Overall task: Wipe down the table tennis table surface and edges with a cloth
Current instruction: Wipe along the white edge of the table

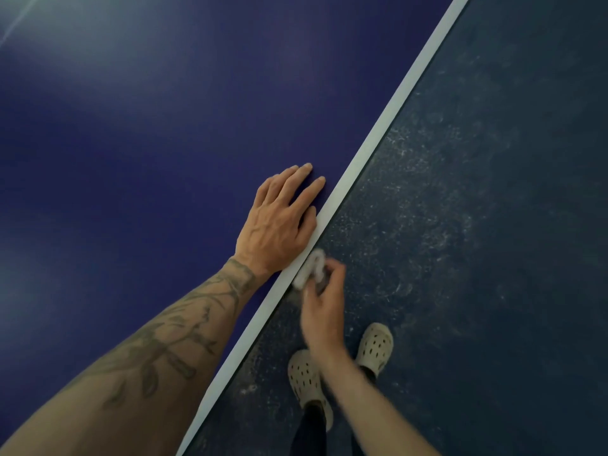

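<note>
While left hand (279, 222) rests flat, cloth (311, 268) against table edge (371, 139)

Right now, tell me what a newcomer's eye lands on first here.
The tattooed left hand lies flat on the blue table, right by its white edge. Just below it, the right hand presses a white cloth against that edge. Pale clogs stand on the speckled floor.
</note>
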The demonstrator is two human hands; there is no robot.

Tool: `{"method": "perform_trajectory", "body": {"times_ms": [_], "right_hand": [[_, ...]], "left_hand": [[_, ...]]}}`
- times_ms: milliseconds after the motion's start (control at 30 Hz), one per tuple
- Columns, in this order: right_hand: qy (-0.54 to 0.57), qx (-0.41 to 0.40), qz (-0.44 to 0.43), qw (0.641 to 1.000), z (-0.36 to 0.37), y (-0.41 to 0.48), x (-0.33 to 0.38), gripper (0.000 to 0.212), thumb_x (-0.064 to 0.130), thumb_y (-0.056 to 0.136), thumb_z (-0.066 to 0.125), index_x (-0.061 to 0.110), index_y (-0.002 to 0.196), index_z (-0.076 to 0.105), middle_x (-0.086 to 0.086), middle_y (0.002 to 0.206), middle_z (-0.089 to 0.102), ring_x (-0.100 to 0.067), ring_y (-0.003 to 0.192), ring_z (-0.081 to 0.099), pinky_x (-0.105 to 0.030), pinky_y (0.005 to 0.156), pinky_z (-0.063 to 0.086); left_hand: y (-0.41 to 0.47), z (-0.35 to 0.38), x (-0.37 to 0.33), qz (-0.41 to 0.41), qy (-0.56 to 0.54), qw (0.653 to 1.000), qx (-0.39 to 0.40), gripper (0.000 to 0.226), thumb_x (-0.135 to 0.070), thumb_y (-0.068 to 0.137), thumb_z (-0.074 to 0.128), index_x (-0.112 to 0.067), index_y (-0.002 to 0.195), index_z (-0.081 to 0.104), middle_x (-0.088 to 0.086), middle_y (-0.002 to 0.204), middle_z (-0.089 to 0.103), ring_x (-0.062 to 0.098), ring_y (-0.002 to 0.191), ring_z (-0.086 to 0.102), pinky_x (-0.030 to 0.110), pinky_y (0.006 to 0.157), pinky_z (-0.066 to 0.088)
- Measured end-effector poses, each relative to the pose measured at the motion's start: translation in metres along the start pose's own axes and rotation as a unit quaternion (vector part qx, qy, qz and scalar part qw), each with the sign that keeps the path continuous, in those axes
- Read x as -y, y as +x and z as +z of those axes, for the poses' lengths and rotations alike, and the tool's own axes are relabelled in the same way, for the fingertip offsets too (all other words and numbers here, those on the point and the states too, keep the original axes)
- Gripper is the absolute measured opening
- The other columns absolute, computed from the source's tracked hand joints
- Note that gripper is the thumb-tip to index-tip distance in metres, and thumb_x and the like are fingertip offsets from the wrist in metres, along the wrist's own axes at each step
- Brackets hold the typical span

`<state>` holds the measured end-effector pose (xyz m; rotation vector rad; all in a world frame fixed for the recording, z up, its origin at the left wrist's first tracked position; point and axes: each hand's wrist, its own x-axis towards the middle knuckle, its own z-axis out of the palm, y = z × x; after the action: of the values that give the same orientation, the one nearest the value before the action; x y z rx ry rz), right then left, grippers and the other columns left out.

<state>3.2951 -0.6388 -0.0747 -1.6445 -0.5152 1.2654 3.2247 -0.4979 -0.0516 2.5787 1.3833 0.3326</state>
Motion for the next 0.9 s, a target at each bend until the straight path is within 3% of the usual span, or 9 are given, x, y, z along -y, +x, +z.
{"method": "perform_trajectory", "body": {"times_ms": [167, 267, 400, 633, 800, 900], "right_hand": [[0.024, -0.08, -0.035, 0.996, -0.016, 0.085, 0.046, 0.031, 0.011, 0.111, 0.052, 0.042, 0.113, 0.047, 0.005, 0.127, 0.061, -0.001, 0.11, 0.062, -0.024, 0.096, 0.052], [0.013, -0.036, 0.003, 0.999, -0.011, 0.062, 0.034, 0.033, 0.013, 0.11, 0.054, 0.045, 0.116, 0.048, 0.009, 0.129, 0.06, -0.002, 0.114, 0.062, -0.027, 0.099, 0.054], [-0.016, 0.024, 0.022, 0.999, -0.02, 0.031, 0.021, 0.034, 0.008, 0.107, 0.058, 0.04, 0.115, 0.05, 0.003, 0.123, 0.062, -0.009, 0.107, 0.063, -0.033, 0.092, 0.055], [-0.018, -0.046, -0.03, 0.998, -0.044, 0.135, 0.078, 0.032, 0.009, 0.109, 0.054, 0.041, 0.109, 0.046, 0.002, 0.123, 0.06, -0.016, 0.111, 0.062, -0.032, 0.096, 0.052], [-0.04, 0.0, 0.013, 0.999, -0.038, 0.092, 0.058, 0.03, 0.017, 0.109, 0.057, 0.046, 0.115, 0.047, 0.006, 0.123, 0.065, -0.005, 0.106, 0.065, -0.025, 0.09, 0.053], [-0.062, 0.02, 0.009, 0.998, -0.044, 0.093, 0.059, 0.03, 0.014, 0.108, 0.059, 0.041, 0.116, 0.049, 0.004, 0.12, 0.065, -0.011, 0.105, 0.065, -0.035, 0.092, 0.057]], "left_hand": [[0.002, 0.004, 0.004, 0.001, 0.005, 1.0, 0.006, 0.049, -0.024, 0.108, 0.049, -0.015, 0.156, 0.049, 0.008, 0.166, 0.039, 0.028, 0.155, 0.034, 0.049, 0.125, 0.027], [0.002, 0.005, 0.004, 0.0, 0.012, 1.0, 0.01, 0.05, -0.025, 0.108, 0.048, -0.017, 0.158, 0.047, 0.007, 0.167, 0.037, 0.027, 0.156, 0.032, 0.048, 0.126, 0.026], [0.003, 0.006, 0.005, 0.003, 0.021, 1.0, 0.013, 0.052, -0.027, 0.108, 0.047, -0.019, 0.16, 0.043, 0.006, 0.168, 0.035, 0.026, 0.156, 0.031, 0.047, 0.128, 0.024], [0.003, 0.007, 0.006, 0.004, 0.029, 0.999, 0.018, 0.054, -0.029, 0.108, 0.043, -0.021, 0.162, 0.04, 0.005, 0.169, 0.033, 0.024, 0.157, 0.029, 0.043, 0.13, 0.019], [0.006, 0.004, 0.002, 0.001, 0.037, 0.999, 0.02, 0.054, -0.027, 0.107, 0.045, -0.019, 0.16, 0.042, 0.006, 0.168, 0.035, 0.024, 0.156, 0.032, 0.042, 0.13, 0.018], [0.015, 0.003, 0.003, 0.013, 0.042, 0.999, 0.017, 0.051, -0.027, 0.106, 0.048, -0.016, 0.156, 0.049, 0.009, 0.161, 0.044, 0.03, 0.148, 0.042, 0.045, 0.125, 0.028]]}}
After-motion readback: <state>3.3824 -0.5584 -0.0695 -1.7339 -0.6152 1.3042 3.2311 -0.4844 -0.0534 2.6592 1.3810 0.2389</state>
